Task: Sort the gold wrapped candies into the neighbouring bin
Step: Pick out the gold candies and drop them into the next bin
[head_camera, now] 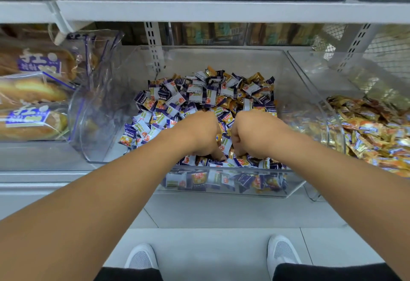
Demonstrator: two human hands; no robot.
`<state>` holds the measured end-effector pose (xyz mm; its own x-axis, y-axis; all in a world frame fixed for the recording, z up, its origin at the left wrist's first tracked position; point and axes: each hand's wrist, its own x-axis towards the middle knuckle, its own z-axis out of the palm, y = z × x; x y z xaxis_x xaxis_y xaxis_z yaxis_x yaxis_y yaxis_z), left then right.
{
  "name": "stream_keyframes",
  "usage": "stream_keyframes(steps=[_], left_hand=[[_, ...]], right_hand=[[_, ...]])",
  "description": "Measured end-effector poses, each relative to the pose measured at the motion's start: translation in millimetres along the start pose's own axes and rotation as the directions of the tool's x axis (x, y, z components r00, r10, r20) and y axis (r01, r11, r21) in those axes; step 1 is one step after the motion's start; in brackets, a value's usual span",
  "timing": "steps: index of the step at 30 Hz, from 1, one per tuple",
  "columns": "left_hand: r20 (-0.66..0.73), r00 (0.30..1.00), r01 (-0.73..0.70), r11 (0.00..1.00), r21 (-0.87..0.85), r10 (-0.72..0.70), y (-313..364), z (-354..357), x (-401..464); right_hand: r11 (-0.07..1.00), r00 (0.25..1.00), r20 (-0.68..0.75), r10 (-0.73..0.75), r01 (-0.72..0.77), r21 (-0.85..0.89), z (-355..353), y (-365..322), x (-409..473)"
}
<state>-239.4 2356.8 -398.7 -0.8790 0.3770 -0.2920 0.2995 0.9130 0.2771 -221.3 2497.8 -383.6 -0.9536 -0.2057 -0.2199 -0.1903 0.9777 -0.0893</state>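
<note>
You're standing at a white shelf unit [199, 12], with your white shoes [142, 257] down on the pale floor tiles. On the left of the shelf sit bagged bread loaves [33, 94]. Dead centre is the clear middle bin [224, 183], heaped with purple-and-white candies [177, 101], and gold wrapped candies [257, 77] are mixed in, mostly toward the back right of the heap. Right next to it, touching on the right side, is the neighbouring bin [332, 112], which already holds a pile of gold ones [372, 130].

Both your hands are down in the middle bin near its front wall, close together. Your left hand [199, 132] has its fingers curled down into the candy, fingertips buried among the wrappers. Your right hand [250, 134] is curled up fist-like, knuckles facing the left. Honestly can't tell whether either hand actually has a candy pinched, since the fingertips are hidden in the pile.
</note>
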Motion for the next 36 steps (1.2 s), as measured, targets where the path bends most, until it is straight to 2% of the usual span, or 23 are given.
stream_keyframes(steps=[5, 9, 12, 17, 19, 21, 23, 26, 28, 29, 32, 34, 36], left_hand=[[0.110, 0.993, 0.071, 0.979, -0.193, -0.050, -6, -10, -6], [0.040, 0.991, 0.131, 0.881, -0.456, -0.127, -20, -25, -17], [0.038, 0.981, 0.161, 0.702, -0.693, -0.188, -28, -36, -27], [0.027, 0.977, 0.087, 0.279, -0.956, -0.209, -15, -46, -31], [0.032, 0.982, 0.053, 0.107, -0.993, -0.187, 7, -49, -27], [0.058, 0.986, 0.055, -0.022, -0.998, -0.156, 34, -52, -23], [0.075, 0.992, 0.072, -0.030, -0.997, -0.098, 66, -56, -18], [0.069, 0.998, 0.069, 0.003, -0.998, -0.013, 112, -58, -10], [0.065, 0.998, 0.065, -0.023, -0.998, 0.013, 139, -55, -8], [0.056, 0.998, 0.056, -0.035, -0.998, 0.008, 150, -54, -8], [0.007, 0.998, 0.000, -0.107, -0.994, -0.065, 169, -54, -5], [-0.019, 0.995, -0.037, -0.174, -0.984, -0.103, 176, -56, 0], [-0.014, 0.997, -0.029, -0.185, -0.982, -0.081, 188, -55, 5]], right_hand=[[0.994, 1.000, -0.017, -0.006, 0.008, 0.109, -8, 9, -3], [0.982, 0.997, -0.081, 0.010, 0.006, 0.191, -23, 13, -9], [0.953, 0.991, -0.130, -0.001, 0.041, 0.302, -38, 15, -22], [0.878, 0.945, -0.326, -0.028, 0.179, 0.444, -60, 22, -54], [0.739, 0.943, -0.328, 0.059, 0.180, 0.649, -72, 35, -69], [0.517, 0.943, -0.282, 0.179, 0.153, 0.842, -80, 57, -81], [0.335, 0.941, -0.168, 0.294, 0.063, 0.940, -78, 87, -91], [0.007, 0.912, 0.141, 0.384, -0.155, 0.988, -63, 127, -102], [-0.211, 0.876, 0.258, 0.407, -0.184, 0.960, -58, 144, -112], [-0.287, 0.863, 0.278, 0.422, -0.164, 0.944, -57, 152, -116], [-0.433, 0.840, 0.288, 0.460, -0.072, 0.899, -55, 167, -125], [-0.471, 0.838, 0.277, 0.471, -0.026, 0.882, -53, 175, -130], [-0.480, 0.844, 0.264, 0.466, -0.009, 0.877, -52, 182, -134]])
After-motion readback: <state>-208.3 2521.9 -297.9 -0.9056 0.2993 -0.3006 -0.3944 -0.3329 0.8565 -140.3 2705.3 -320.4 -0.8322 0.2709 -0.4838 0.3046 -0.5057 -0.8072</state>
